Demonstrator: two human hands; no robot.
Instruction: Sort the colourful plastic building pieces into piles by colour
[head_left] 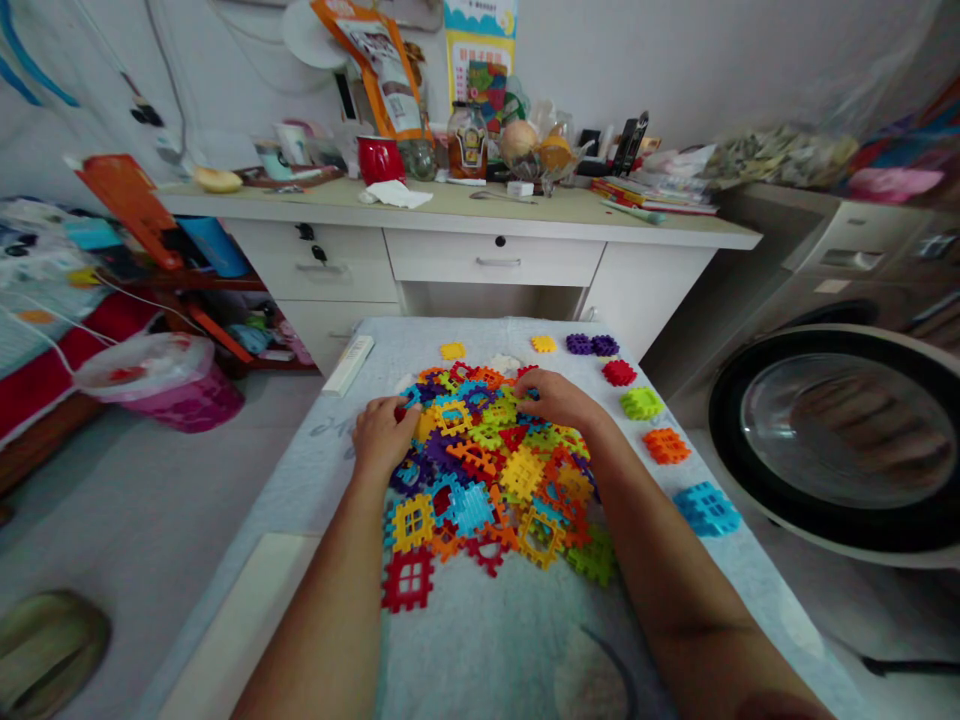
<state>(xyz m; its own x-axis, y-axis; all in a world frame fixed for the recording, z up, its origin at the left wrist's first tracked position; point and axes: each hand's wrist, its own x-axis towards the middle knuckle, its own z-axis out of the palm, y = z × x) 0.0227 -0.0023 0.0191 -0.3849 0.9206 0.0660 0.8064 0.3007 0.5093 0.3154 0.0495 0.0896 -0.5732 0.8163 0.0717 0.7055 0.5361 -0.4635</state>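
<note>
Plastic snap-together tiles (pixel 472 508) in many bright colours are heaped in one big pile on a table (pixel 465 655) covered with pale cloth. The left side of the pile is touched by the left hand (pixel 384 437); its fingers are bent a little, and whether a tile is held cannot be told. The far right part of the pile is covered by the right hand (pixel 559 400), with its fingers half curled; what is held there, if anything, cannot be told. Along the table's right side, purple tiles (pixel 579 344), red tiles (pixel 619 373), green tiles (pixel 641 403), orange tiles (pixel 666 446) and blue tiles (pixel 706 509) are set in a row, apart from the pile. Past the pile, two spots are taken by yellow tiles (pixel 543 344). Behind the table, a white desk (pixel 499 255) is seen.
</note>
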